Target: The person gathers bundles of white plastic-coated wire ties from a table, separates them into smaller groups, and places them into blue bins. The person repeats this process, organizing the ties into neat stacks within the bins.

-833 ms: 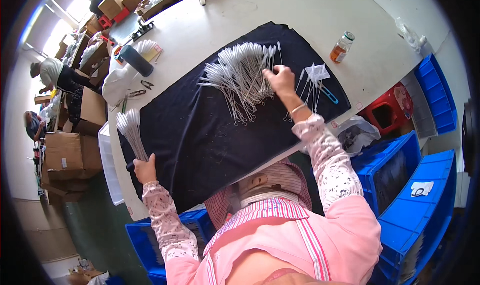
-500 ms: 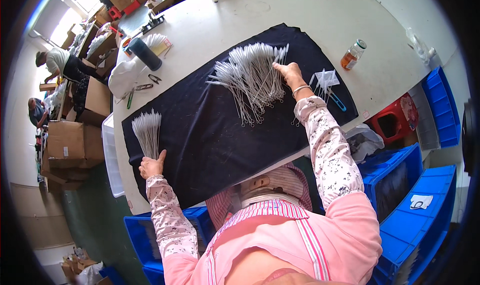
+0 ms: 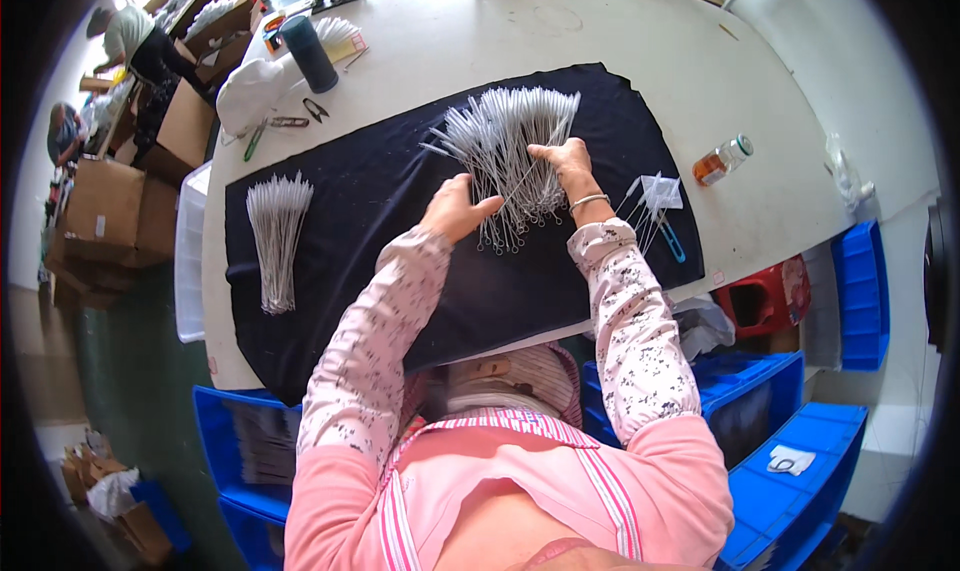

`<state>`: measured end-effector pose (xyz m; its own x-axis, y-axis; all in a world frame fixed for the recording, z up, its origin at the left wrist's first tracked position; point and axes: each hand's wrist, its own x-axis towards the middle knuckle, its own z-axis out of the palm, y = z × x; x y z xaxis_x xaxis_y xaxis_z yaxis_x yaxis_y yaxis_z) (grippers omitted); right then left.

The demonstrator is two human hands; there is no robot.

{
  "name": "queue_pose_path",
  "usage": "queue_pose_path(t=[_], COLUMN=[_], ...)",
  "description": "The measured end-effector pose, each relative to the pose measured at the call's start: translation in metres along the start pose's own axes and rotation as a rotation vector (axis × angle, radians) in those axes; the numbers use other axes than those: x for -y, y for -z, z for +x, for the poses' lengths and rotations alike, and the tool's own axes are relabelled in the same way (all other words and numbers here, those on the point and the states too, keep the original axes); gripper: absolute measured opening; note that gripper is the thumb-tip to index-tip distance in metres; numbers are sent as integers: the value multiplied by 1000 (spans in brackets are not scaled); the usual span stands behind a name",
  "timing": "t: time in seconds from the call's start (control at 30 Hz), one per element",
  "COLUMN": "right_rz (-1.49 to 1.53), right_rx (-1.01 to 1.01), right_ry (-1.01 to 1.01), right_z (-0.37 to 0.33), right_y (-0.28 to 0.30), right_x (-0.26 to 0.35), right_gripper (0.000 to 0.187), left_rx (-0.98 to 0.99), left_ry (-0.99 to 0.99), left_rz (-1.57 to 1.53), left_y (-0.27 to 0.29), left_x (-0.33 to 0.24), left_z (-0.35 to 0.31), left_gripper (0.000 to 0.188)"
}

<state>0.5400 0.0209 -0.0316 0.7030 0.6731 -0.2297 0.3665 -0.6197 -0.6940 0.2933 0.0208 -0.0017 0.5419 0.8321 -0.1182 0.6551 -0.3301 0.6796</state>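
1. Large pile of thin wire-stemmed brushes [image 3: 510, 156] — lies on the far middle of the black cloth [image 3: 400, 271], white bristle ends fanned away from the person, looped wire ends toward the near edge. Judged very light, springy and prone to tangle; stems likely to bend if pressed flat. Best taken near the looped ends, a few stems pinched together, not by the bristles.
2. Black cloth — spread over the pale table [image 3: 640, 41]; soft, likely to keep stems from sliding.
3. Smaller bundle of brushes [image 3: 275, 233] — laid neatly at the left end of the cloth, well apart from both hands, untouched.
4. Left hand [image 3: 455, 209] — resting at the near left edge of the large pile, thumb spread, fingers on the stems; not seen closed on anything.
5. Right hand [image 3: 565, 166] — on the right side of the pile, fingers curled among stems; whether any stem is actually pinched cannot be told.
6. Few loose brushes [image 3: 648, 199] — just right of the right wrist, beside a blue-handled tool [image 3: 668, 241].
7. Small amber bottle [image 3: 722, 161] — upright on the table, off the cloth.
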Motion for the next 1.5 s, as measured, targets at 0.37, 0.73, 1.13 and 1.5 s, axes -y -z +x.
queue_pose_path(t=[0.37,0.73,1.13,1.5], right_rz=[47,653,597,174], right_rx=[43,285,377,-7], right_ry=[106,293,360,412], right_z=[-10,-30,-35,-19], right_y=[-42,-22,-24,-11], right_x=[21,29,18,20], right_gripper=[44,22,35,19], left_rx=[-87,-81,-109,-65], left_ry=[494,555,447,371], left_rz=[-75,-113,-113,-130], left_y=[-31,-32,-28,-30], left_x=[-33,-26,-20,-9], left_z=[53,60,42,40], left_gripper=[71,66,81,89])
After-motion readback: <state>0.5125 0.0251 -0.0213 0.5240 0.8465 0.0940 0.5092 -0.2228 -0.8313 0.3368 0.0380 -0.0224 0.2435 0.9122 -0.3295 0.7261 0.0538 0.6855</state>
